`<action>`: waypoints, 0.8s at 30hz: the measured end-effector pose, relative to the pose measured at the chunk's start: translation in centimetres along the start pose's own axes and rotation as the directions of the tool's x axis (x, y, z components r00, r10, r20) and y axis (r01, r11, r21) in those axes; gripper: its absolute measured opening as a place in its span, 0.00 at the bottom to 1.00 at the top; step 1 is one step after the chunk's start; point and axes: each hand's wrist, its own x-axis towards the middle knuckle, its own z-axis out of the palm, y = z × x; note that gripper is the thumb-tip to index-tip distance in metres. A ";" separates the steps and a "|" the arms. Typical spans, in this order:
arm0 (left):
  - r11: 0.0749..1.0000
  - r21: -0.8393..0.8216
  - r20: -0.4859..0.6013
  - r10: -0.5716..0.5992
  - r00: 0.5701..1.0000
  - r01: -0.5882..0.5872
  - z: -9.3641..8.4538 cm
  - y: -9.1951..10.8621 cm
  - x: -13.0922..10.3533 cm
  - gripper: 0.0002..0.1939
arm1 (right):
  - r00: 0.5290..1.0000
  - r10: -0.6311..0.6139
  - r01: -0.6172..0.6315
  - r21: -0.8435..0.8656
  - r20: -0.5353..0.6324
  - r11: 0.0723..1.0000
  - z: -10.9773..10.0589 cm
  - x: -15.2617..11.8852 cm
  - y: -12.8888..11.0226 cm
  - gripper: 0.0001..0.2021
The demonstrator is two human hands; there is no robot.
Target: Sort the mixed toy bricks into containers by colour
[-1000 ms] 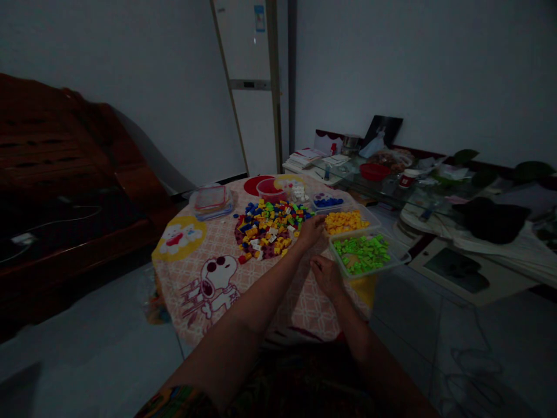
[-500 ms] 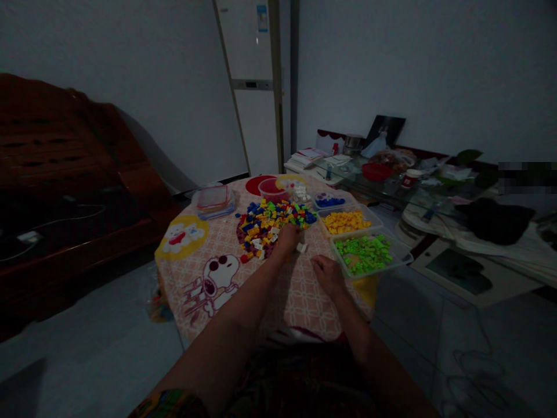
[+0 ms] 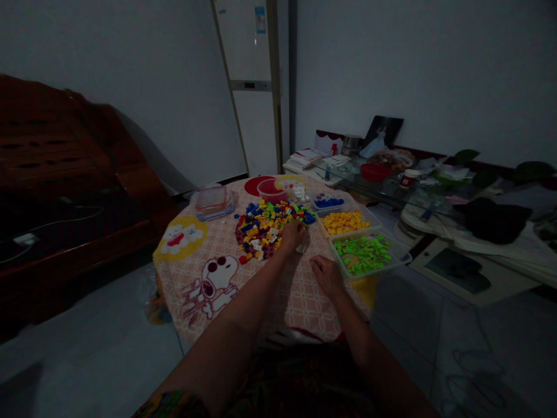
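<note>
My left hand (image 3: 293,235) is at the right edge of a heap of mixed toy bricks (image 3: 261,223), its fingers pinched together. A small yellowish bit shows at the fingertips, too dim to make out. Just right of that hand, something pale (image 3: 301,247) lies on the cloth. My right hand (image 3: 327,273) rests nearer me with curled fingers; what they hold, if anything, is hidden. Beside it stands a clear tray of green bricks (image 3: 363,254). Behind that are yellow bricks (image 3: 343,222) and blue bricks (image 3: 328,201) in trays. White bricks (image 3: 298,194) lie past the heap.
A patterned cloth (image 3: 304,313) covers the round table. A clear red-toned tub (image 3: 272,189) stands behind the heap, and stacked clear lids or boxes (image 3: 213,203) lie at the left. To the right, a cluttered glass table (image 3: 374,186) stands close; a wooden bench (image 3: 87,157) is left.
My left hand has shifted slightly right and forward, away from the heap's near edge. My right hand has hardly moved. The whole view has shifted slightly.
</note>
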 end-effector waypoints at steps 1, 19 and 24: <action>0.999 -0.046 0.003 0.009 1.000 -0.009 0.2 0.5 0.2 0.14 | 1.000 0.003 -0.003 0.003 0.003 1.000 0.0 0.0 0.0 0.11; 0.915 -0.384 0.018 0.143 0.989 -0.126 1.6 2.9 0.4 0.22 | 1.000 0.003 -0.003 0.003 0.011 1.000 0.0 0.1 0.3 0.11; 0.966 -0.248 -0.036 0.061 0.997 -0.068 -2.1 -1.0 -0.7 0.16 | 1.000 0.005 -0.005 -0.023 0.014 1.000 -0.1 0.0 0.0 0.11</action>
